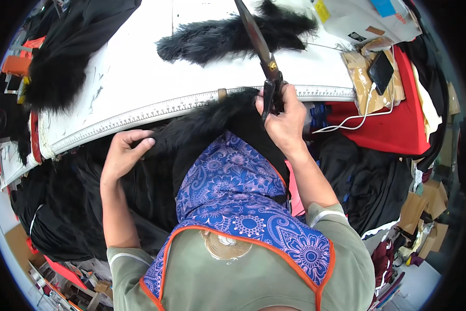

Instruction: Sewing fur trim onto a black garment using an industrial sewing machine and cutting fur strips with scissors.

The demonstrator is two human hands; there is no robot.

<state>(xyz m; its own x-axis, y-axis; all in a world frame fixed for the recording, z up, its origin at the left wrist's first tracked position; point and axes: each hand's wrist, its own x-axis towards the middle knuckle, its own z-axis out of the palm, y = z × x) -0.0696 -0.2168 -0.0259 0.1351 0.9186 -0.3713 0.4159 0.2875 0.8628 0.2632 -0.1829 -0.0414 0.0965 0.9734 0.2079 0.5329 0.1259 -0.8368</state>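
Observation:
A black fluffy fur strip (204,122) runs between my hands, along the table's near edge and over my lap. Thumb and forefinger of my left hand (125,155) pinch its left end. My right hand (285,122) is wrapped round the black handles of large tailor's shears (262,45). Their dark blades point away from me, above the white table. The strip's right end meets the thumb side of my right hand; whether those fingers grip it too I cannot tell. Beyond the ruler, more black fur pieces (207,42) lie on the table, partly behind the blades.
A ruler tape (176,108) lines the near edge of the white table (134,67). Black furry cloth (62,72) lies at the far left. Right of me are a phone (380,71) with a white cable, red fabric (367,124) and a pale machine (370,23). Black fabric (77,202) hangs below the table.

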